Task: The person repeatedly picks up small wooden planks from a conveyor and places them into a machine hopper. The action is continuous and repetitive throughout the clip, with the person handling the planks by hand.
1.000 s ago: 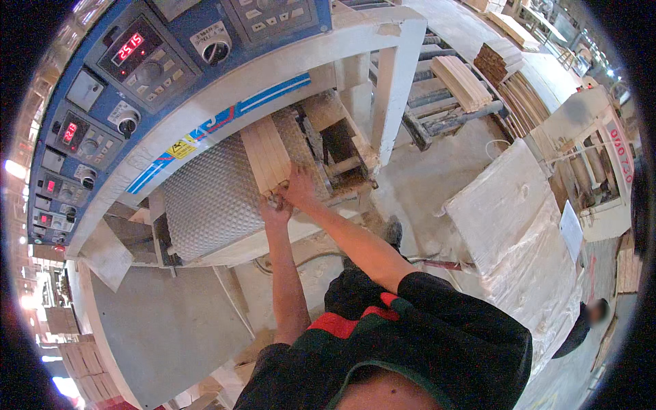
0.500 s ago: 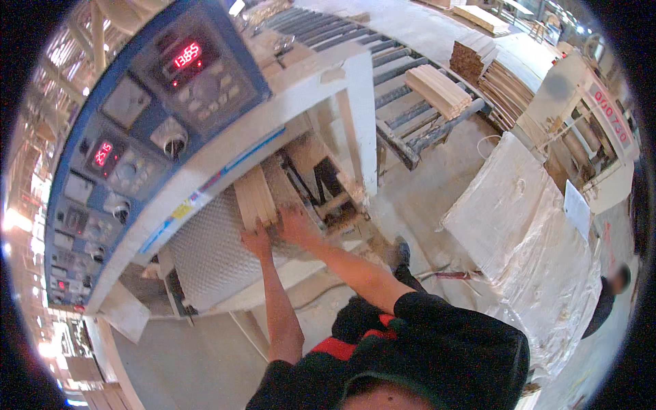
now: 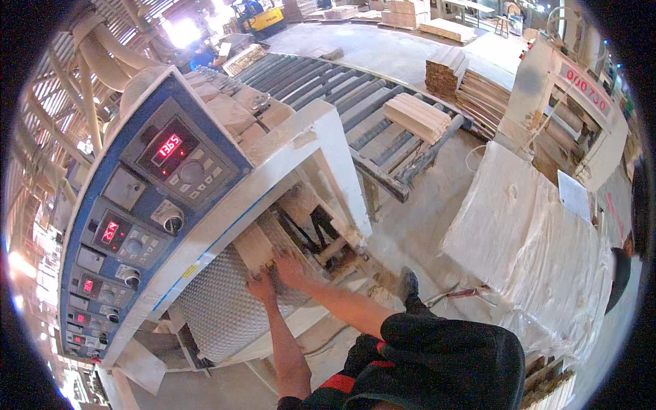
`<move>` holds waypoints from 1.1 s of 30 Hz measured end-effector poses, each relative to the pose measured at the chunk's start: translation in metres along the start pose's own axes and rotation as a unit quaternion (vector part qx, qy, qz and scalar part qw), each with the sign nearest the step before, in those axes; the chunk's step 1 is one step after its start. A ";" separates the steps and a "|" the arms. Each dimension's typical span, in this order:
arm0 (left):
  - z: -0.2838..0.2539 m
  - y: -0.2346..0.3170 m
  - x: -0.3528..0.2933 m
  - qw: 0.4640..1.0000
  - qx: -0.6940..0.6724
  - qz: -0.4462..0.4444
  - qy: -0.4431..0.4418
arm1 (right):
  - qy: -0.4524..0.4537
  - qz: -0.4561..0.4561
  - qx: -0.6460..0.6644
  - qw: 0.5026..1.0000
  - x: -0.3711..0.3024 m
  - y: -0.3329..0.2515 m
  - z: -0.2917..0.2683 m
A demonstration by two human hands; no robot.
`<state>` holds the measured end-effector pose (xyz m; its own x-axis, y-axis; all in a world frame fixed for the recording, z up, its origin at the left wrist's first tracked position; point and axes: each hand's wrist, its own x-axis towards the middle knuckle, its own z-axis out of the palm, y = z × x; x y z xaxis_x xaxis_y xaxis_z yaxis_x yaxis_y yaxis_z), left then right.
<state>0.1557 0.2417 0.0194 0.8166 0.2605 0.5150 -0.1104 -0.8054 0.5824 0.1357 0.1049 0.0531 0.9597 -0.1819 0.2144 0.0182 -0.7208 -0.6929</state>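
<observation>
Several pale wooden strips (image 3: 252, 247) lie side by side on the grey textured belt (image 3: 220, 295) of a machine, and their far ends pass under its white frame. My left hand (image 3: 261, 285) grips the near end of the strips at its left side. Close beside it, my right hand (image 3: 291, 268) is on the right side of that same end, with the fingers curled over the wood. The fingertips of both hands are partly hidden. Both bare forearms reach in from below.
A blue control panel (image 3: 130, 229) with red displays and knobs slants above the belt. Beyond the white frame (image 3: 336, 140) runs a roller conveyor (image 3: 362, 126) bearing a wood bundle (image 3: 417, 116). To the right stands a plastic-wrapped stack (image 3: 506, 225); a person (image 3: 619, 277) is at the far right.
The view has shifted, so the panel sits lower and more of the hall shows. Both hands stay on the near end of the strips, which seem to reach slightly farther under the frame.
</observation>
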 end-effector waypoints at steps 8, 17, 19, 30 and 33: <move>0.002 0.029 0.004 0.996 -0.047 0.003 -0.075 | 0.097 -0.129 -0.050 0.986 0.011 0.013 -0.005; -0.003 0.031 -0.099 0.999 0.006 0.032 -0.007 | -0.153 -0.159 0.084 0.972 -0.030 0.033 -0.064; 0.012 0.063 -0.121 0.996 -0.027 0.090 0.010 | -0.158 -0.153 0.077 0.973 -0.040 0.063 -0.073; 0.027 0.169 -0.204 0.894 -0.094 0.039 -0.436 | -0.116 0.053 0.165 0.978 -0.057 0.270 -0.287; 0.054 0.158 -0.227 0.812 0.030 0.050 -0.580 | 0.014 0.153 0.129 0.980 -0.009 0.356 -0.341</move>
<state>-0.0165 0.0269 -0.0390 0.7934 -0.4572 -0.4019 -0.2093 -0.8248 0.5253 0.0382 -0.3781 0.0393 0.9231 -0.3842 -0.0147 -0.1962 -0.4378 -0.8774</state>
